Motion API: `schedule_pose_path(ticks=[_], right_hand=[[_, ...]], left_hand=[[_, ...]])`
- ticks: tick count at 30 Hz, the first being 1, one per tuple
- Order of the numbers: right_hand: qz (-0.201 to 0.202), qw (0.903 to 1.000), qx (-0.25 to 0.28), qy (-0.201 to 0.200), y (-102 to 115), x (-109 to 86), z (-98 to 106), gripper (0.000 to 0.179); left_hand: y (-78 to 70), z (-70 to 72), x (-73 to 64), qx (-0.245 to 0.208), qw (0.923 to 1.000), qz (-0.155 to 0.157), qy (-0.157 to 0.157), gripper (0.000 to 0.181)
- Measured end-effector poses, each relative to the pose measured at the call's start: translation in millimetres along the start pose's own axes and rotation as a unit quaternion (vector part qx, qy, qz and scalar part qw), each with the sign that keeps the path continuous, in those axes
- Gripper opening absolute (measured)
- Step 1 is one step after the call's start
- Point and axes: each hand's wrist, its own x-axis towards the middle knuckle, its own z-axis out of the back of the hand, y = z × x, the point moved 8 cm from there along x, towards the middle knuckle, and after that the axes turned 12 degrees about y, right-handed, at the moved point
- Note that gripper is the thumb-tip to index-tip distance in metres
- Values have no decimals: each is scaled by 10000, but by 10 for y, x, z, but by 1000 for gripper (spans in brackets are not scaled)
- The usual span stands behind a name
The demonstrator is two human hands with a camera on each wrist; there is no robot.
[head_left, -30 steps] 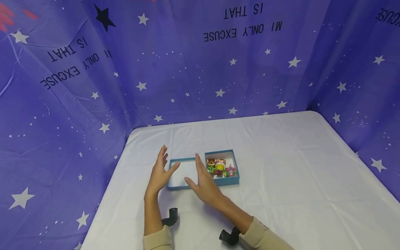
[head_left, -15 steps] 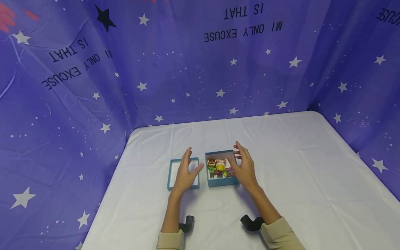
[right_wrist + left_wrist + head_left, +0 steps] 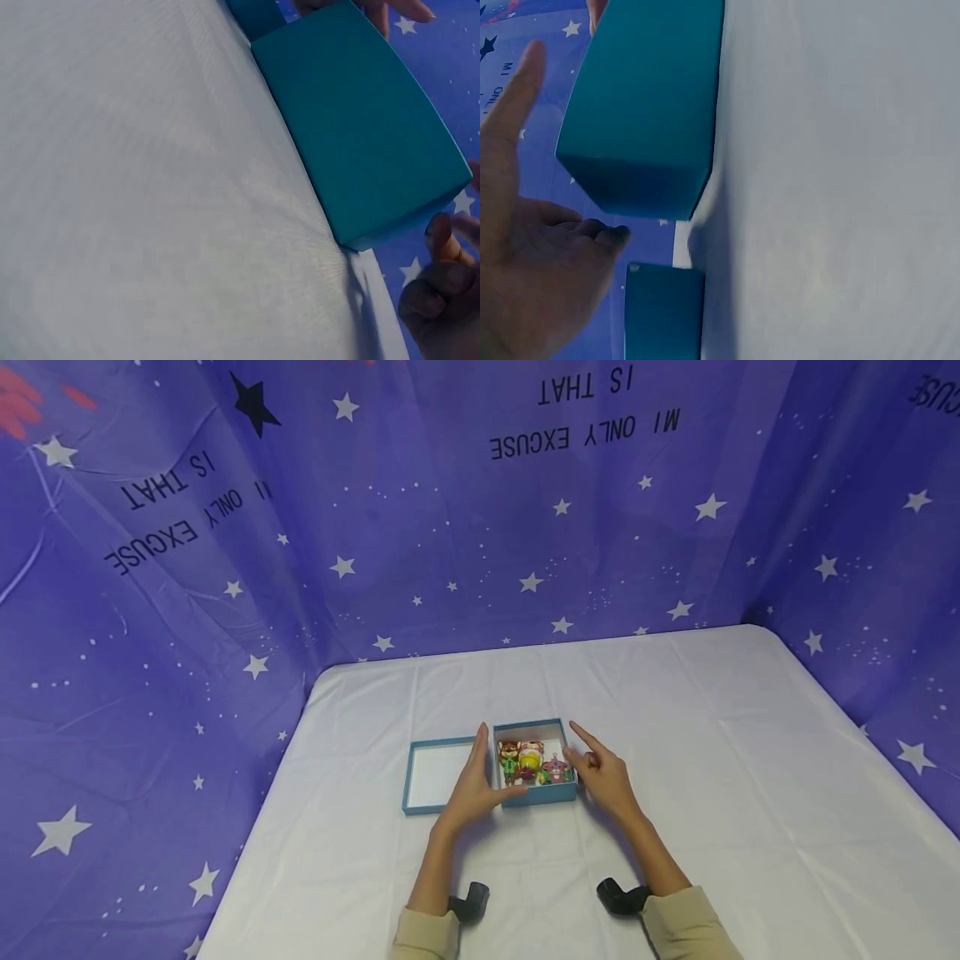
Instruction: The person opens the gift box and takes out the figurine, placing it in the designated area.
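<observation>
A blue open box (image 3: 551, 794) with white insides holds several small toy figurines. Among them are a brown-headed figurine in green (image 3: 508, 762), a yellow and pink figurine (image 3: 531, 758) and a pink figurine (image 3: 556, 769). My left hand (image 3: 471, 789) is at the box's left side, fingers straight, thumb reaching across the near left corner. At the right side is my right hand (image 3: 611, 785), index finger extended, thumb over the right rim, lower fingers bent. The wrist views show each hand (image 3: 544, 262) close beside the blue walls, gripping nothing.
A shallow blue lid (image 3: 435, 772), inside up, lies just left of the box, partly behind my left hand. White cloth (image 3: 712, 793) covers the table. Purple star-printed curtains (image 3: 450, 527) rise behind and at both sides. Black curved wrist mounts (image 3: 471, 903) sit at both wrists.
Both hands have moved right, from around the lid to either side of the figurine box. The right hand's lower fingers have bent. Box and lid stay in place.
</observation>
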Motion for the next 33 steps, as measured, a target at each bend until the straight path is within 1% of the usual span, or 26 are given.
schedule_pose_path(ticks=[4, 5, 9, 17, 26, 29, 33], right_hand=[[82, 9978, 443, 483, 107, -21, -61, 49], [26, 9969, 523, 588, 136, -27, -73, 49], [-23, 9944, 467, 948, 188, -39, -132, 49], [182, 9921, 456, 1152, 237, -57, -174, 44], [-175, 9889, 172, 1468, 252, -38, -174, 39], [-204, 9864, 74, 1629, 74, 1, -215, 40], [-238, 9807, -58, 1939, -162, 75, -265, 41]], left_hand=[[12, -79, 34, 67, 9997, -129, 174, 119], [13, -93, 38, 87, 9996, -163, 195, 118], [3, -120, 43, 112, 9995, -248, 175, 116], [-42, -124, 11, 211, 9994, -277, 40, 113], [-64, -144, -35, 199, 9995, -243, 15, 111], [-56, -150, -35, 177, 9996, -221, 28, 111], [-44, -152, -35, 159, 9996, -222, 23, 112]])
